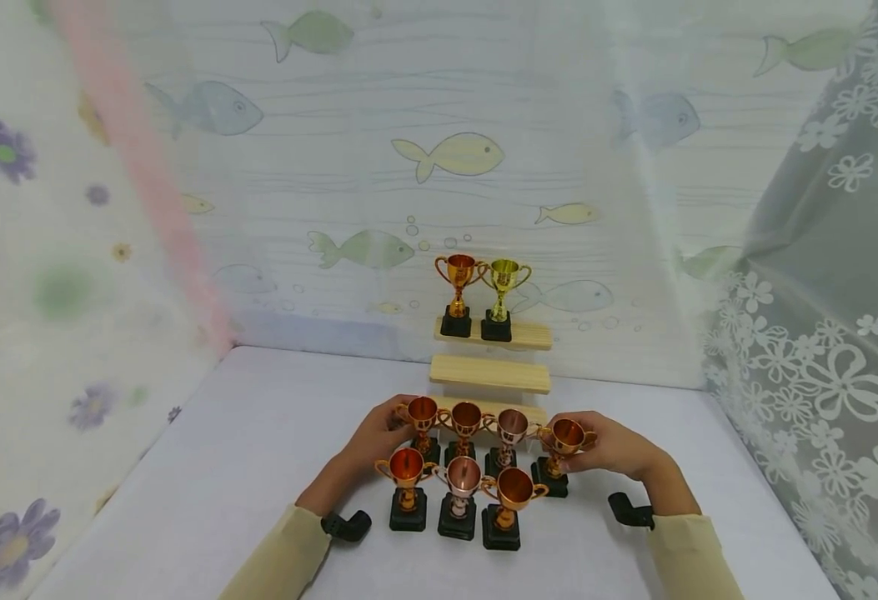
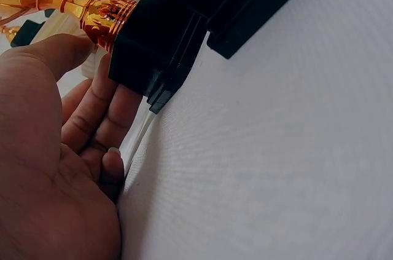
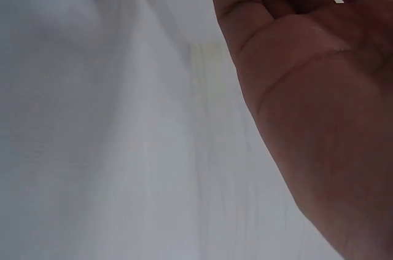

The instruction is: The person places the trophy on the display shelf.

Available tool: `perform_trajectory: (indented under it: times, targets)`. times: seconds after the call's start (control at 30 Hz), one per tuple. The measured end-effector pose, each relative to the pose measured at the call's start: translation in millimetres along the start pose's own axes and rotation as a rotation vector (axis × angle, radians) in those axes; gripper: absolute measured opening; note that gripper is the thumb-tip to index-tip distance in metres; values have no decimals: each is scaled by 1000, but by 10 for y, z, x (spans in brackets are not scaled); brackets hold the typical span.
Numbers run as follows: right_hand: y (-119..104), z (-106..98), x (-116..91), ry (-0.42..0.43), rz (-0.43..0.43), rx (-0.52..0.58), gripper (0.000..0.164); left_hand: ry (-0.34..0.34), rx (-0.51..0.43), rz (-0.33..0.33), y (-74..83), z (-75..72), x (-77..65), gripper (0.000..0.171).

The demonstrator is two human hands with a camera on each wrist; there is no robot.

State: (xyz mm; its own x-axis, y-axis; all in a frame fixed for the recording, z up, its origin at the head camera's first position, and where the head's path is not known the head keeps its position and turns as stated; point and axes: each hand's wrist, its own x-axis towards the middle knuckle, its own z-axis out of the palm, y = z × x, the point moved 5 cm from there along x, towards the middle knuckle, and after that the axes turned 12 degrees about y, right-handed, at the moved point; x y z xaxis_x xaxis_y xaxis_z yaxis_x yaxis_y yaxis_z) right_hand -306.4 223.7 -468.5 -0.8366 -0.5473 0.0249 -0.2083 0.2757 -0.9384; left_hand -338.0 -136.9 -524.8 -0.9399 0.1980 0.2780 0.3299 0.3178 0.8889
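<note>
My left hand point(image 1: 392, 429) is at the left end of the back row of small trophies. Its thumb lies against the gold stem of the end trophy point(image 2: 109, 19), and the fingers curl beside the black base point(image 2: 161, 39). At the row's right end, my right hand point(image 1: 607, 446) grips a copper-coloured trophy point(image 1: 566, 435), thumb across it below the cup. Between them stand a copper trophy point(image 1: 466, 417) and a rose-gold trophy point(image 1: 512, 427). In the right wrist view the palm point(image 3: 313, 88) shows, but the held trophy is hidden.
Closer to me stand a red-gold trophy point(image 1: 406, 468), a rose-gold one point(image 1: 463, 475) and a copper one point(image 1: 515, 487). Behind is a tiered wooden rack point(image 1: 489, 372); its top shelf bears an orange-gold trophy point(image 1: 458, 273) and a yellow-gold trophy point(image 1: 504, 275). Patterned curtains point(image 1: 296, 183) enclose the white table point(image 1: 258, 433).
</note>
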Motion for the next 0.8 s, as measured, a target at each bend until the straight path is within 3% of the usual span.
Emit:
perform_trajectory:
  times: [0.3, 0.57, 0.8]
  targets:
    - [101, -7, 17, 20, 37, 8, 37, 13, 2, 27, -21, 11, 1, 38]
    - [139, -29, 9, 58, 55, -5, 37, -21, -10, 32, 334, -62, -82, 35]
    - [129, -77, -9, 107, 57, 8, 42, -11, -15, 26, 344, -63, -70, 37]
